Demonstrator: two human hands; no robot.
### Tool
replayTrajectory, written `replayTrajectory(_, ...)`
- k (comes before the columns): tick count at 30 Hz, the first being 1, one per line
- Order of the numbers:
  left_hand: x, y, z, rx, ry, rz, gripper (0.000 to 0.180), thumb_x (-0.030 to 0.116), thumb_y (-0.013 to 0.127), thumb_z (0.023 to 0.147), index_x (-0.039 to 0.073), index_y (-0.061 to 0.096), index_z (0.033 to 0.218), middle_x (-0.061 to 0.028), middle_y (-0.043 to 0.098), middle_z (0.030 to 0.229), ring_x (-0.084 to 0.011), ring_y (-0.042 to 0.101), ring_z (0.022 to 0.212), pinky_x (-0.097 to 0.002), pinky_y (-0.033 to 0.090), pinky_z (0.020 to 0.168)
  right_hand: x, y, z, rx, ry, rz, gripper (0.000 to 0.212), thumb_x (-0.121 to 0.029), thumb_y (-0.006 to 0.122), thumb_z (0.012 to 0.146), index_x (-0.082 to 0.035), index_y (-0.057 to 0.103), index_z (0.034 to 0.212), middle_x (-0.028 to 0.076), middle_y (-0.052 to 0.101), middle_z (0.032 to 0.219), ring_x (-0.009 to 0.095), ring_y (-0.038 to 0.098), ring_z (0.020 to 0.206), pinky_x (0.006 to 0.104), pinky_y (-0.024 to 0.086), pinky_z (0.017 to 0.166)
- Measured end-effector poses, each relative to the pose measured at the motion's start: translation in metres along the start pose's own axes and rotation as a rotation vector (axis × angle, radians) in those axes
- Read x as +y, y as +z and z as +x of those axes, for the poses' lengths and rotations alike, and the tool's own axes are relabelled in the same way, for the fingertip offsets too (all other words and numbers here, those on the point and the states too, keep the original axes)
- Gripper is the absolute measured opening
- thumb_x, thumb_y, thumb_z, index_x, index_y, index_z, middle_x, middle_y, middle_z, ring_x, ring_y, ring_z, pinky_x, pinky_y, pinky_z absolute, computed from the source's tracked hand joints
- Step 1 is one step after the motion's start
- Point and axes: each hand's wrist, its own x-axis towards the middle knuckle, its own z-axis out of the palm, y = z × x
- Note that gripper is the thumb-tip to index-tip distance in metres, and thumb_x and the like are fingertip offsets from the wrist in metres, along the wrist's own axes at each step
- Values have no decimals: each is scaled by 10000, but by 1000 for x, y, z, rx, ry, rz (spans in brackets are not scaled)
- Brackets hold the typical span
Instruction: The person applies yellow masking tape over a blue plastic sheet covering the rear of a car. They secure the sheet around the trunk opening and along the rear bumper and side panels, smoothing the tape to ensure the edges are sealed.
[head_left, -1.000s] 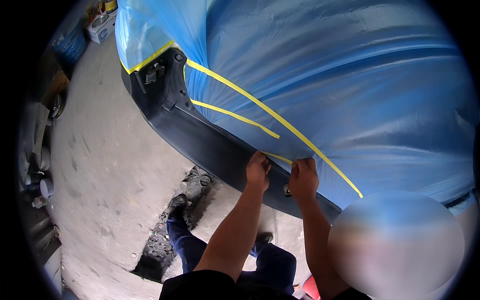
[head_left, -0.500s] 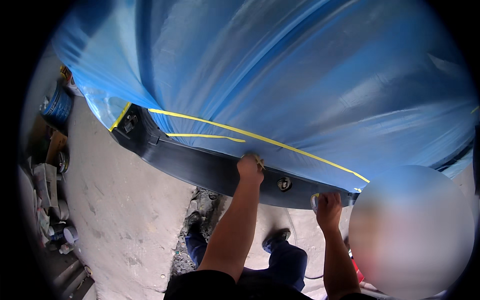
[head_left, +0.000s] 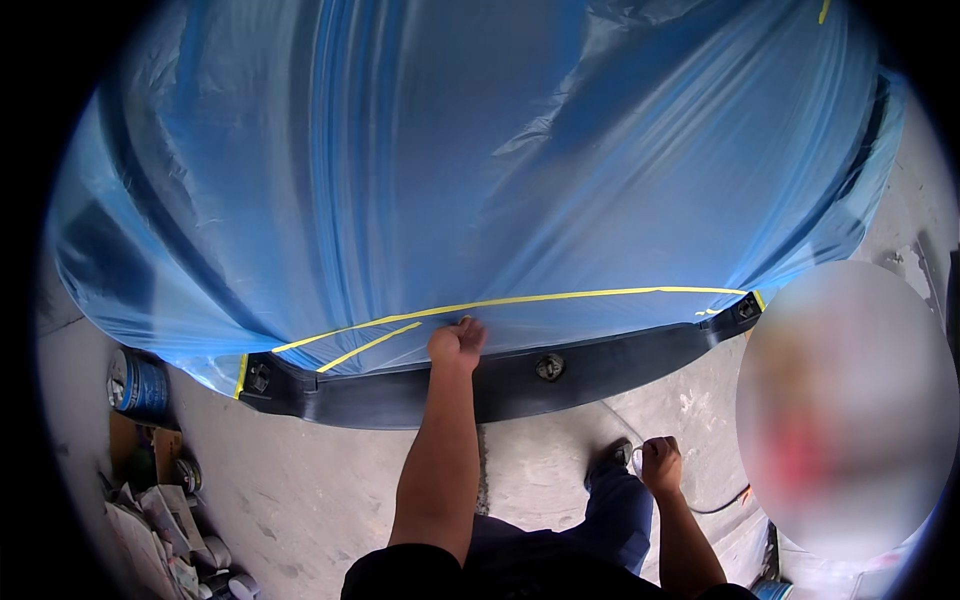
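Blue plastic sheeting (head_left: pixel 400 180) drapes a large rounded form, with a long yellow tape strip (head_left: pixel 520 299) across its lower part. A shorter tape strip (head_left: pixel 370 346) slants beneath it, its upper end left of my left hand (head_left: pixel 457 342). That hand is over the sheeting just above a black curved panel (head_left: pixel 400 402); its blurred fingers hide whatever they may hold. Off to the right and below the panel, my right hand (head_left: pixel 661 466) is closed around a tape roll (head_left: pixel 637 461), whose pale ring shows at its left side.
A blue can (head_left: pixel 140 385), cardboard and other clutter lie on the floor at left. A blurred round patch hides the right side. A dark hose (head_left: pixel 720 507) runs over the concrete floor (head_left: pixel 300 480) near my right forearm.
The view has turned and shifted, showing more of the sheeting. My left hand has moved from the black panel up onto the sheeting. My right hand has drawn away from the panel with the tape roll.
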Motion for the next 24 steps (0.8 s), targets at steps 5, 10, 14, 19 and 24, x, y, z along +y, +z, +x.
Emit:
replayTrajectory(5, -2, 17, -8, 56, 72, 82, 325, -48, 375, 837, -44, 458, 1151, -165, 566, 1067, -307, 574, 994, -475, 475, 878, 8, 0, -10, -21, -35, -22, 115, -53, 524, 834, -11, 610, 771, 148, 627, 805, 359, 559, 793, 448, 483, 707)
replayTrajectory(10, -5, 19, -31, -136, 120, 79, 313, -10, 432, 858, -14, 474, 1169, -97, 613, 993, -251, 615, 906, -404, 492, 836, 13, 1, -9, 43, 99, 88, 104, -60, 552, 828, -8, 628, 780, 159, 636, 826, 365, 579, 807, 441, 493, 728)
replayTrajectory(14, -52, -4, -75, -89, 148, 257, 267, 34, 505, 875, 26, 525, 1141, -63, 649, 920, -195, 637, 837, -326, 513, 738, 16, 0, -2, 9, 187, 191, 108, -85, 587, 836, -9, 664, 844, 189, 638, 845, 357, 597, 843, 434, 502, 763)
replayTrajectory(19, -159, -62, -110, -421, 58, 1063, 334, 150, 648, 871, 39, 559, 1173, -60, 629, 908, -131, 623, 775, -257, 506, 677, 2, -12, 28, -279, 283, 565, 308, -93, 645, 828, -19, 616, 1125, 166, 667, 886, 295, 658, 828, 348, 515, 734)
replayTrajectory(24, -241, -37, -125, -838, 87, 1356, 379, 212, 697, 871, 6, 559, 1157, -64, 633, 930, -138, 622, 813, -281, 506, 744, 26, -25, 61, -474, 77, 648, 523, -100, 653, 838, -42, 484, 1329, 154, 648, 812, 282, 660, 764, 344, 505, 688)
